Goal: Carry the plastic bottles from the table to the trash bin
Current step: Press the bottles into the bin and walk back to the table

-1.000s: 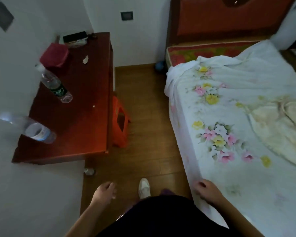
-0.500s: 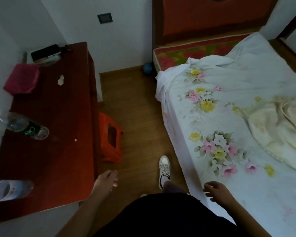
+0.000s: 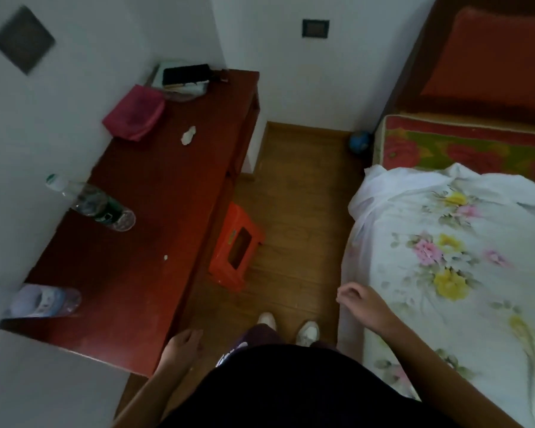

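Two clear plastic bottles stand on a dark red wooden table at the left. One with a green label is near the wall, midway along the table. The other, with a pale blue-white label, stands at the table's near left corner. My left hand hangs empty by the table's near edge, fingers loosely apart. My right hand is raised beside the bed edge, fingers curled loosely and holding nothing. No trash bin is in view.
A pink cloth, a black item and a crumpled white scrap lie at the table's far end. An orange plastic stool stands on the wooden floor by the table. A bed with a floral sheet fills the right.
The view has swung back to the left and I have stepped nearer, both feet now together. My right hand has risen beside the bed. The bottles have not moved on the table.
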